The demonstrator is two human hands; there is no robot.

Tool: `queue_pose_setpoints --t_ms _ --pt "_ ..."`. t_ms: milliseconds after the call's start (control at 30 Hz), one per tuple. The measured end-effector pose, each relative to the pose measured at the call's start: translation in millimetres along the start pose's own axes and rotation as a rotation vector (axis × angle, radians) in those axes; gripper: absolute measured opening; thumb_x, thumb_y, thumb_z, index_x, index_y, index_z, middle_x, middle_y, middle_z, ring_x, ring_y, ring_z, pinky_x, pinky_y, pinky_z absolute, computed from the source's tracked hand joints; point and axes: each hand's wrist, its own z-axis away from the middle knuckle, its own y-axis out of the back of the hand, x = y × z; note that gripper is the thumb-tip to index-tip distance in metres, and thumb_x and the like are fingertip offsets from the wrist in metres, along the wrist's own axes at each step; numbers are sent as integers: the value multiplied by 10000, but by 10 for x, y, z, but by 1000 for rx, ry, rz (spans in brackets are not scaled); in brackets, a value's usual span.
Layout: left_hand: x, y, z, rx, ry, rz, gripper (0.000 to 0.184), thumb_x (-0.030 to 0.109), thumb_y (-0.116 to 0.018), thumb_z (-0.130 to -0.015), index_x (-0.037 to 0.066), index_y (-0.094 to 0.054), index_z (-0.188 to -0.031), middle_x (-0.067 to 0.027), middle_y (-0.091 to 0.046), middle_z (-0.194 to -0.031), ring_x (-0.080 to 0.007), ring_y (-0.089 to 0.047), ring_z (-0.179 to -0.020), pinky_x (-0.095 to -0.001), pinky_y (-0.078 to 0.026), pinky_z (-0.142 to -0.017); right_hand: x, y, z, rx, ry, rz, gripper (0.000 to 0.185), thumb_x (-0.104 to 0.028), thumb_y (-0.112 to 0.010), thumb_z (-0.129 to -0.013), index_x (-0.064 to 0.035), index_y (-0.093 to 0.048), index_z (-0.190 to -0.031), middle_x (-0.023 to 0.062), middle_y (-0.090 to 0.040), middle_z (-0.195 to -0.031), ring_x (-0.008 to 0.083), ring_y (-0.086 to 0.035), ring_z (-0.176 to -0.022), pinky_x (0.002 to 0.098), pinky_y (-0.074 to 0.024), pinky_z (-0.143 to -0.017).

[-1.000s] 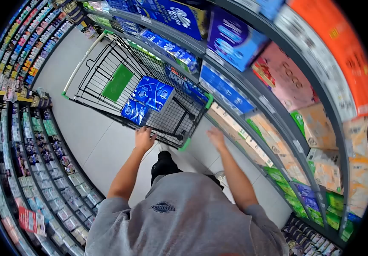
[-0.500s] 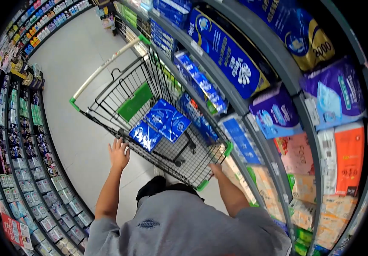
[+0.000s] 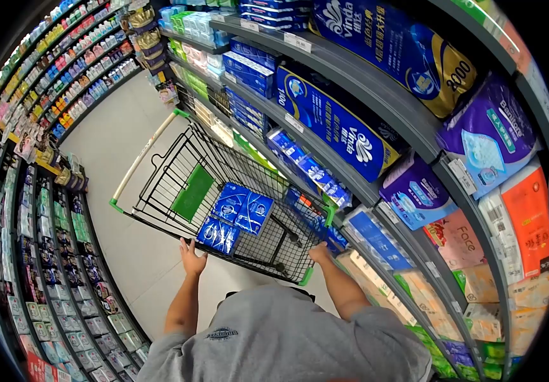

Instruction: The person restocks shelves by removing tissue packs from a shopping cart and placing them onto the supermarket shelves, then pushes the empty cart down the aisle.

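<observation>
A black wire shopping cart (image 3: 160,224) with green corners and a pale handle stands in front of me, its handle on the far left. My left hand (image 3: 193,258) is at the near side rim, fingers curled over the wire and thumb apart. At the end opposite the handle, my right hand (image 3: 318,253) grips the rim between two green corners; its fingertips are partly hidden. Inside the basket lie blue plastic-wrapped packs, one pack (image 3: 218,234) nearest my left hand and another pack (image 3: 254,213) behind it. A green panel (image 3: 193,193) is fixed inside the handle end.
Close on the right rises a shelf (image 3: 408,127) stacked with blue Vinda tissue packs (image 3: 344,121), purple Benitore packs (image 3: 494,137) and orange-and-white packs (image 3: 519,223). Another shelf (image 3: 51,274) of small packets curves along the left. Pale floor (image 3: 105,127) runs between, with bottle shelves (image 3: 74,70) beyond.
My left hand has gone from spread fingers to curling at the cart's side rim. The cart has turned slightly, and my view has shifted. My right hand stays on the cart's end.
</observation>
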Motion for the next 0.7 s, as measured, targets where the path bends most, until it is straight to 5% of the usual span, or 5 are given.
queue_pose_setpoints --t_ms 267,433,500,633,700 --pt "49 -37 -884 -5 423 548 845 194 -658 -648 -7 -298 -1386 -381 -198 -1394 -441 -65 -1366 -391 -132 -1107 -994 -5 -242 -216 -89 18 600 -212 -510 -814 138 -338 -1271 263 -516 -1215 321 -568 -1085 385 -452 -895" --pt "-255 51 -1366 -125 343 686 759 199 -679 -656 -8 -402 -1332 -300 -321 -1371 -412 -181 -1335 -394 -130 -1109 -1187 -533 -1314 -190 43 196 509 -191 -508 -805 125 -402 -1190 257 -557 -1161 356 -563 -1080 411 -429 -926" --pt "-256 145 -1501 -139 248 442 731 205 -686 -663 9 -429 -1319 -254 -326 -1379 -410 -239 -1301 -400 -130 -1111 -1420 -543 -1372 -38 59 225 690 -207 -541 -801 180 -209 -1265 222 -633 -864 269 -645 -606 399 -516 -604" --pt "-189 385 -2013 265 362 450 730 241 -722 -667 14 -447 -1304 -295 -186 -1435 -418 -157 -1345 -412 -141 -1110 -1831 -686 -1819 50 53 158 677 -208 -556 -794 176 -227 -1244 232 -623 -842 286 -641 -628 408 -505 -597" --pt "-686 462 -2475 361 377 418 767 254 -739 -662 -7 -425 -1310 -313 -142 -1443 -414 -130 -1358 -404 -162 -1107 -2157 -553 -1814 -54 66 137 692 -192 -530 -798 160 -191 -1288 238 -622 -893 312 -645 -701 415 -508 -636"
